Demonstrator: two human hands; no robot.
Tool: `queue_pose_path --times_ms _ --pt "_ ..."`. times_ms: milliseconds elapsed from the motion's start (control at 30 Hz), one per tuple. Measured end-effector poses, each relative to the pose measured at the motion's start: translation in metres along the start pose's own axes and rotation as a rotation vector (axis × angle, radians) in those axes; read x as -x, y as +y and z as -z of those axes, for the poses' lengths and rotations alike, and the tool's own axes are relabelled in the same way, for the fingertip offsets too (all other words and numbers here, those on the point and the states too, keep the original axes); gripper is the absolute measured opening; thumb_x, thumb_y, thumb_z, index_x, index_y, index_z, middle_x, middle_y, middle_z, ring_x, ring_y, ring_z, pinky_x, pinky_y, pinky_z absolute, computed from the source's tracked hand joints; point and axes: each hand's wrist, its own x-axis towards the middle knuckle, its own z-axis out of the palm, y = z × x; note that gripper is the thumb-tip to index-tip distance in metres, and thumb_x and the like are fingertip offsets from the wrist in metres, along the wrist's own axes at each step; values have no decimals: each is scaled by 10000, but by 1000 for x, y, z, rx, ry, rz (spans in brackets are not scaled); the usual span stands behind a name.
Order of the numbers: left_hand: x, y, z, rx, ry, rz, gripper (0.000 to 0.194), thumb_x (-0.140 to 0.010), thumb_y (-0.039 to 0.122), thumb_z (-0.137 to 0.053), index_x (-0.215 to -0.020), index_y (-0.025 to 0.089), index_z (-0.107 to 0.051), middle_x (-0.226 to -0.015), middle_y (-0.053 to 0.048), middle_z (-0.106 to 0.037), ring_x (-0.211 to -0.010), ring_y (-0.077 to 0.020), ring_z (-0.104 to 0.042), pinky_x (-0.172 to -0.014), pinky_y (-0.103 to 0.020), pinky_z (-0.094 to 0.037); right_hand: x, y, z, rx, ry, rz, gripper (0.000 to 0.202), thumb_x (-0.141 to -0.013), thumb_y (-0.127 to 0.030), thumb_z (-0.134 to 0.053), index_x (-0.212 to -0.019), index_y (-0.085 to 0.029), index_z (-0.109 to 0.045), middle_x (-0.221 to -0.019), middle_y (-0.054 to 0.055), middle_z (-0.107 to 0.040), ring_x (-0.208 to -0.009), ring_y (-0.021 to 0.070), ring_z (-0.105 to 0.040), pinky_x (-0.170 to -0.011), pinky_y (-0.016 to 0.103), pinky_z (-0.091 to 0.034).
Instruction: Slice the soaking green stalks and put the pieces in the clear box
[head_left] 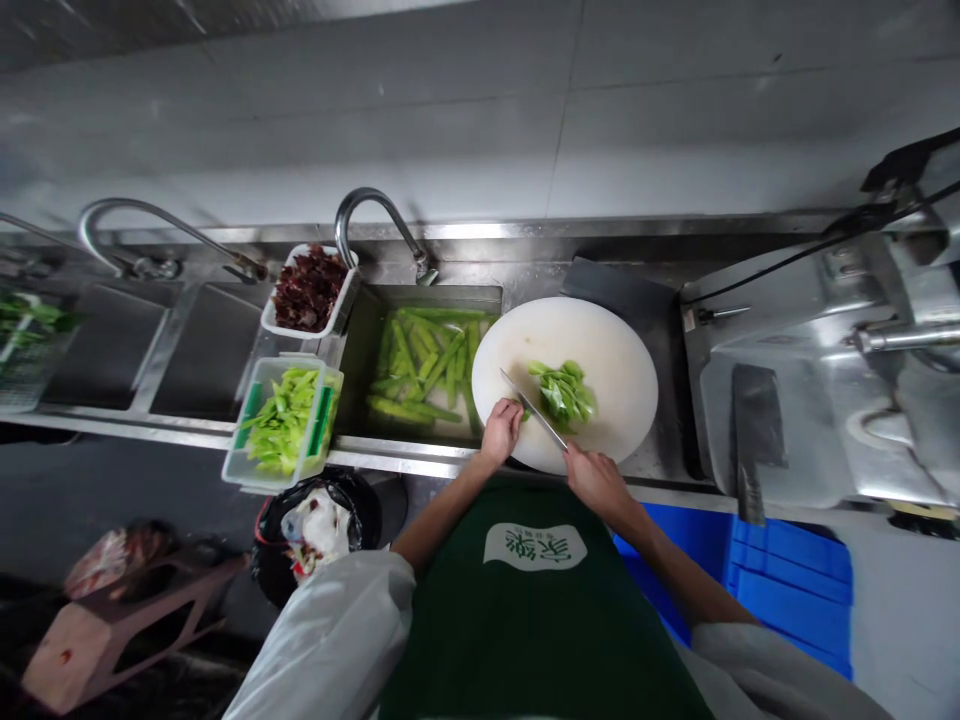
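On a round white cutting board (615,420) lies a small pile of cut green leafy vegetable (564,392). My right hand (598,487) is closed around the handle of a kitchen knife (541,418), its blade slanting up and left across the board. At the board's lower left edge, my left hand (501,432) has its fingers bent together beside the blade. A bit of green vegetable (523,413) shows at its fingertips, mostly hidden by fingers and knife.
Left of the board, a sink (420,292) holds long green stalks in water. A tub of cut green pieces (281,420) and a white basket of dark red leaves (307,290) stand beside it. A cleaver (757,425) lies at right; a lined bin (322,525) stands below.
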Motion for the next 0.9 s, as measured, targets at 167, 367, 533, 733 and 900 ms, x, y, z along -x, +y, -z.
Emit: queue_pose_path --times_ms 167,367,533,733,900 --pt "2 1 -2 5 -1 13 230 -983 244 -417 -873 185 -610 -874 -64 -573 -853 -181 -563 -805 -317 -492 -9 -7 7 12 -4 24 312 -963 -152 -334 -1148 -112 -582 -950 152 -718 -919 222 -691 -763 267 -448" --pt "1 1 0 51 18 11 227 -989 258 -412 -901 193 -611 -875 -53 -575 -851 -169 -564 -803 -304 -489 -19 -10 9 8 40 46 315 -981 -200 -325 -1150 -111 -575 -933 143 -720 -894 218 -697 -747 259 -451" --pt "1 2 1 56 22 21 237 -991 262 -404 -913 191 -617 -876 -60 -581 -858 -180 -568 -805 -323 -501 -25 -20 13 2 2 44 366 -976 -146 -270 -1168 -102 -578 -993 163 -718 -946 222 -687 -778 269 -455" --pt "2 2 1 64 15 45 256 -991 278 -397 -898 200 -622 -859 -62 -579 -852 -193 -569 -802 -346 -507 -30 -24 21 -40 18 32 352 -988 -213 -296 -1164 -104 -581 -973 162 -717 -928 225 -687 -774 269 -454" --pt "3 1 1 69 21 43 261 -990 283 -394 -906 195 -624 -871 -67 -585 -853 -191 -568 -810 -348 -505 -35 -28 28 -36 -1 30 368 -986 -198 -282 -1167 -103 -588 -1018 171 -713 -963 229 -677 -807 275 -450"
